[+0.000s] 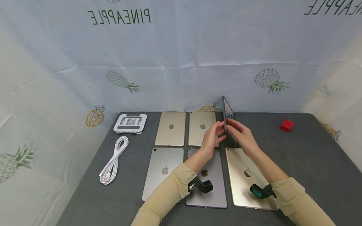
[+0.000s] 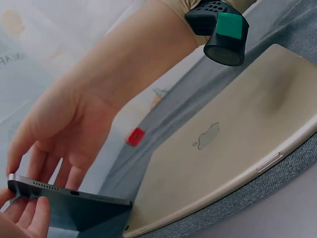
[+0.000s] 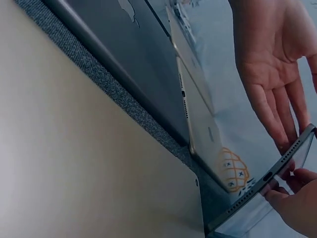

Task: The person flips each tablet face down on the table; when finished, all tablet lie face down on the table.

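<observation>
A dark grey tablet (image 1: pixel 228 113) stands tilted up on an edge between the two hands, its screen facing right. My right hand (image 1: pixel 244 137) pinches its near edge, fingers on the screen side, as the right wrist view also shows for this tablet (image 3: pixel 257 187). The left hand (image 1: pixel 210 138) reaches from the other side, its fairly straight fingers touching the tablet's back. Below the hands a large gold tablet (image 1: pixel 247 175) lies face down, with a dark grey tablet (image 1: pixel 206 175) beside it under the left forearm. A smaller gold tablet (image 1: pixel 200 125) lies behind the left hand.
Farther left are another gold tablet (image 1: pixel 169 133) and a silver tablet (image 1: pixel 161 166), both face down. A white folding stand (image 1: pixel 130 123) and a coiled white cable (image 1: pixel 114 160) lie at the left. A small red object (image 1: pixel 287 125) sits on the right of the grey table (image 1: pixel 314 157).
</observation>
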The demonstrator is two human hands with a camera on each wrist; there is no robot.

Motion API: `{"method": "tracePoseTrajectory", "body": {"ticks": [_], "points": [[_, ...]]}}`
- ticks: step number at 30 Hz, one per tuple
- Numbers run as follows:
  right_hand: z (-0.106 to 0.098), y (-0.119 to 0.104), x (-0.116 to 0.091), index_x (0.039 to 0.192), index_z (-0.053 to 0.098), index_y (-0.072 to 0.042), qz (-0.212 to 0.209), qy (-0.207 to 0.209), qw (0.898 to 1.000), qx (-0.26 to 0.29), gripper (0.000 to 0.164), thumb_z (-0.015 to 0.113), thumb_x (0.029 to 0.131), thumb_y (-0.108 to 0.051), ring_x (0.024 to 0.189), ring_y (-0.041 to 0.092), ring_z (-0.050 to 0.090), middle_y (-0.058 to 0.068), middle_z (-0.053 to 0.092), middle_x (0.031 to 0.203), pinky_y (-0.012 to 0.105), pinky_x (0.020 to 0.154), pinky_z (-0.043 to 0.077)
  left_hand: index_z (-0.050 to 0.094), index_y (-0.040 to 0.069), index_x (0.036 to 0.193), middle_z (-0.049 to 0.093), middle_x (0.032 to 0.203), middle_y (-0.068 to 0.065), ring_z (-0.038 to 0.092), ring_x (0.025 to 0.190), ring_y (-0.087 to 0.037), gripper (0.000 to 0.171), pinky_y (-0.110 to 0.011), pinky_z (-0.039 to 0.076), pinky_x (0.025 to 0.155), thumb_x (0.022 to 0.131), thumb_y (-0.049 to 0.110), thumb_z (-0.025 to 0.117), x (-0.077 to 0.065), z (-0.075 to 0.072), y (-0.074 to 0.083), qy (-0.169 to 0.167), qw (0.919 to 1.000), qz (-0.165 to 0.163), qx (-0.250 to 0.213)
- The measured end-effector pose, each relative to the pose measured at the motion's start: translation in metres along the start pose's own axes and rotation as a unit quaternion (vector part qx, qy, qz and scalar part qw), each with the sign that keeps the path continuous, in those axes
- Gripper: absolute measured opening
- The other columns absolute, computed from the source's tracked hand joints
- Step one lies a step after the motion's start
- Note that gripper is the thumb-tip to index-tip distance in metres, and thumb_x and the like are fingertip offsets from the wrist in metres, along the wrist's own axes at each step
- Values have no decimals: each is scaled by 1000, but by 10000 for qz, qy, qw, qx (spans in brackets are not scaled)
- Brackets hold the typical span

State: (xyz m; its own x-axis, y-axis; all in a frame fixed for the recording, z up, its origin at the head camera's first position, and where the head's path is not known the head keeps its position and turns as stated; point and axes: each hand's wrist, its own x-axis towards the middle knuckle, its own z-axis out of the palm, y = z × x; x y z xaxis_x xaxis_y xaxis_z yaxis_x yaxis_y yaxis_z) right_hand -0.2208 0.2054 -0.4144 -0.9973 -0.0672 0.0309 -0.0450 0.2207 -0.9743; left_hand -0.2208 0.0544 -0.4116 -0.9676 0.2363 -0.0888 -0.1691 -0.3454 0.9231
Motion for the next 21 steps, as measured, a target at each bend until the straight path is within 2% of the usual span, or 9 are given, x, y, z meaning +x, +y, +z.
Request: {"method": "tracePoseTrajectory", "body": {"ticks": [2, 5, 7, 8, 11, 21], "points": [[0, 0, 1, 149, 37, -4, 56, 1, 9997, 253, 61, 56, 100, -35, 125, 17, 48, 16, 43, 147, 33, 108, 39, 58, 3, 133, 60, 131, -6, 56, 120, -20, 52, -33, 50, 96, 100, 40, 43, -1, 1, 2, -14, 9999, 47, 116], [0, -1, 1, 151, 34, -4, 153, -79, 9965, 822, 63, 56, 100, -34, 129, 13, 44, 15, 38, 149, 26, 108, 38, 58, 4, 134, 60, 132, -4, 56, 119, -18, 53, -32, 51, 94, 99, 43, 45, -2, 3, 4, -64, 9994, 133, 319], [-1, -3, 1, 152, 31, -4, 162, -157, 9916, 1271, 63, 55, 101, -32, 135, 14, 39, 14, 34, 152, 25, 109, 36, 58, 5, 134, 59, 133, -2, 56, 119, -17, 54, -31, 52, 93, 99, 44, 45, -2, 5, 5, -103, 9988, 177, 439], [-1, -3, 1, 152, 30, -3, 195, -184, 9890, 1454, 63, 55, 101, -31, 137, 16, 35, 14, 32, 153, 27, 111, 34, 58, 6, 135, 59, 134, 0, 56, 119, -16, 54, -30, 52, 93, 99, 44, 45, -2, 5, 6, -139, 9984, 199, 509], [-2, -5, 0, 153, 27, -4, 226, -212, 9841, 1746, 63, 53, 102, -29, 140, 16, 30, 12, 28, 154, 32, 114, 30, 58, 8, 135, 57, 136, 1, 56, 118, -15, 54, -29, 52, 92, 98, 45, 46, -2, 6, 8, -209, 9978, 180, 607], [-6, -4, -1, 154, 25, -7, 197, -318, 9903, 1337, 69, 57, 99, -34, 142, 22, 28, 16, 25, 157, 39, 115, 26, 57, 10, 137, 55, 138, 0, 57, 117, -17, 51, -31, 52, 93, 101, 42, 42, -3, 6, 8, -324, 9964, 89, 772]]}}
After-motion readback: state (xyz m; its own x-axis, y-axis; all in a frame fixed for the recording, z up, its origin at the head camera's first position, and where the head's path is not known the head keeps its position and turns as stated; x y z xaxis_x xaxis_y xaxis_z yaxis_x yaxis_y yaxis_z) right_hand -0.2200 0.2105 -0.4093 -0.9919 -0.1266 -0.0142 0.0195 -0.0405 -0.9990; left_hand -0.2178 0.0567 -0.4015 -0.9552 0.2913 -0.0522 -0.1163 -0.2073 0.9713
